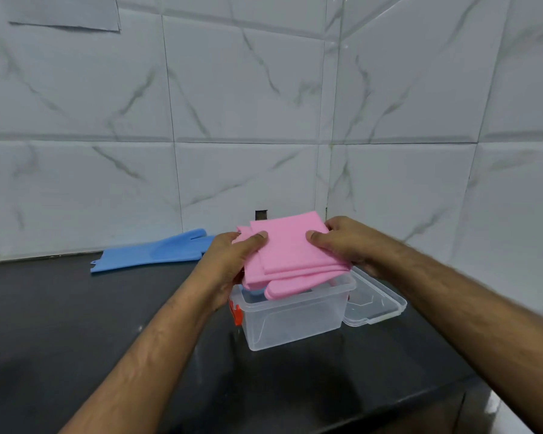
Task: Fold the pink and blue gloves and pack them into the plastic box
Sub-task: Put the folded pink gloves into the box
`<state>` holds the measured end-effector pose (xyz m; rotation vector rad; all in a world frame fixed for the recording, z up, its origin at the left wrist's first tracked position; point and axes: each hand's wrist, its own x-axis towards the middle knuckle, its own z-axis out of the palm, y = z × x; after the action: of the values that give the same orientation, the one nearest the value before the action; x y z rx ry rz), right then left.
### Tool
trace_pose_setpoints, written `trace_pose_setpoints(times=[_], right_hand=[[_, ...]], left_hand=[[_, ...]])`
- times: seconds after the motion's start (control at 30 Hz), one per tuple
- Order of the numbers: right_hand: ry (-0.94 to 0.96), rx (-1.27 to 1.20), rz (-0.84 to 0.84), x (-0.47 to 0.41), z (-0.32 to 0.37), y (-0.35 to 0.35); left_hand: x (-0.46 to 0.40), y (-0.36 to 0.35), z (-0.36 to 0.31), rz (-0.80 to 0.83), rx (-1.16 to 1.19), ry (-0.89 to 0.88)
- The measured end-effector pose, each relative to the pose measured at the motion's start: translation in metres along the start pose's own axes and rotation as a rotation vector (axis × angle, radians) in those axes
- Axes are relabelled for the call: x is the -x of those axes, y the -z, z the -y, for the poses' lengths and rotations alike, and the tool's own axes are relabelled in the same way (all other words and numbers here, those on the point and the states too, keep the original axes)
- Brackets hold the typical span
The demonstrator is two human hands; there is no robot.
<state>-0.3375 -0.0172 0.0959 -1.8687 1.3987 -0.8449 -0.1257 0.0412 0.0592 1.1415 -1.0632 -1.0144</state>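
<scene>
A single wide-angle camera worn on a person's head looks forward and slightly down over a dark, glossy bench [76, 324] toward a corner of white marble-patterned wall tiles [248, 98]. The view is close: both bare forearms enter from the lower edge, the left hand [232, 258] and right hand [351, 242] meeting near the middle of the frame, above a clear plastic box [295, 317]. The tile lines bow with the lens. The wall fills the upper half, the bench the lower.

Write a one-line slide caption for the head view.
Both hands, left and right, hold the folded pink gloves over the open plastic box; the blue glove lies unfolded behind.
</scene>
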Motion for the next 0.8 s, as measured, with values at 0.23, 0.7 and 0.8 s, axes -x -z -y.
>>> trace_pose_setpoints(times=[0.23,0.7,0.8], right_hand=[[0.021,0.261,-0.065,-0.006,-0.007,-0.007],[0.073,0.594,-0.056,-0.012,-0.012,-0.014],[0.082,0.602,-0.065,-0.014,-0.013,-0.015]], left_hand=[[-0.007,0.002,0.01,-0.174,-0.367,-0.097],[0.0,-0.002,0.012,-0.095,-0.746,-0.293],[0.001,-0.005,0.011,-0.109,-0.825,-0.292]])
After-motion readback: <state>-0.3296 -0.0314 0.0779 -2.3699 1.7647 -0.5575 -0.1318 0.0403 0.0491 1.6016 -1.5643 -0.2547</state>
